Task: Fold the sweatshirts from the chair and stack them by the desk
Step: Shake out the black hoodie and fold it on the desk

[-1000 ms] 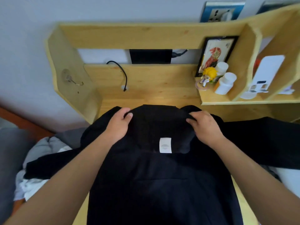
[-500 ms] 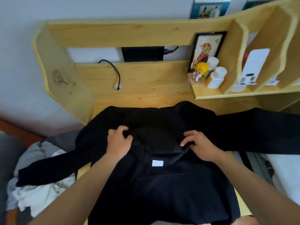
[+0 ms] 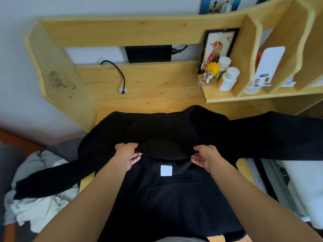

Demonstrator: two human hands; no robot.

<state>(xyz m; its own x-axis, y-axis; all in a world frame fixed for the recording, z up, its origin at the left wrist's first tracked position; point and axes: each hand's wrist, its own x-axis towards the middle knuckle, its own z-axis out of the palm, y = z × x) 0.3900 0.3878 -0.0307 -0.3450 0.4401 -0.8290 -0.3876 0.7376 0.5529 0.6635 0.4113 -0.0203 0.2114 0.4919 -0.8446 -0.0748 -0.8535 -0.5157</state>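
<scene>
On desk (image 3: 153,95): black sweatshirt (image 3: 174,198) spread flat, sleeves out both sides. Your left hand (image 3: 126,156) and right hand (image 3: 205,157) each pinch hood (image 3: 162,137) edge, fingers curled round fabric.

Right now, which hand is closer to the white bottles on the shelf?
Right. The right hand grips the black sweatshirt at its hood edge, below the white bottles. The left hand grips the same edge farther left, farther from them.
</scene>
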